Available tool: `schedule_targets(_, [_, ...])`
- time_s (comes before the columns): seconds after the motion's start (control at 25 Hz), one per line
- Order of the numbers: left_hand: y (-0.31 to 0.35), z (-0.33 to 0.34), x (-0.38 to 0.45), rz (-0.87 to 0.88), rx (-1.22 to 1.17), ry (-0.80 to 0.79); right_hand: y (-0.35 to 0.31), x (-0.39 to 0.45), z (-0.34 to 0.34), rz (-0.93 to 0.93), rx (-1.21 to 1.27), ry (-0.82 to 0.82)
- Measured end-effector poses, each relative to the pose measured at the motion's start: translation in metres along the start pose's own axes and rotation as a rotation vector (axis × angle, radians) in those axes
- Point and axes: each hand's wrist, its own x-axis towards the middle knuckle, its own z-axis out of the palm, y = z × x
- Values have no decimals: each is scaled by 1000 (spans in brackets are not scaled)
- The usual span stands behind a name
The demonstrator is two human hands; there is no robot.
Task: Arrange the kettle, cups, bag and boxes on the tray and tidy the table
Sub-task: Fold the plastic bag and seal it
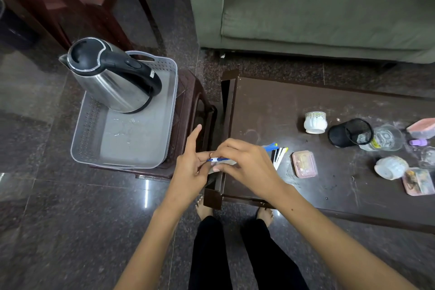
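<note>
Dark stone floor surrounds the counter [329, 106], where both hands' grips, left hand [191, 167] and right hand [244, 165], pinch a blue pen [217, 160]; the kettle [110, 75] stands in the tray [94, 148], so pens should be gathered before cups.

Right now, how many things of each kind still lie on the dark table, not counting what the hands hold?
White cups: 2
Pink boxes: 2
Black mesh holder: 1
Glass jar: 1
Pink sponge: 1
Purple small item: 1
Total: 8
</note>
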Motion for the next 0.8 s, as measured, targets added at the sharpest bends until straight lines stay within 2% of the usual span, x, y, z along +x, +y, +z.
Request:
schedule_targets(0.2, [9,2,-2,52,-19,231,4,0,0,28,96,34])
schedule_targets(0.32, [11,4,1,93,8,237,7,2,-3,78,99,22])
schedule_targets(0.52, [11,6,0,144,-7,283,11,4,-9,61,95,23])
schedule_targets(0.8, [-3,-30,-3,32,-198,336,50,-10,-17,162,-5,2])
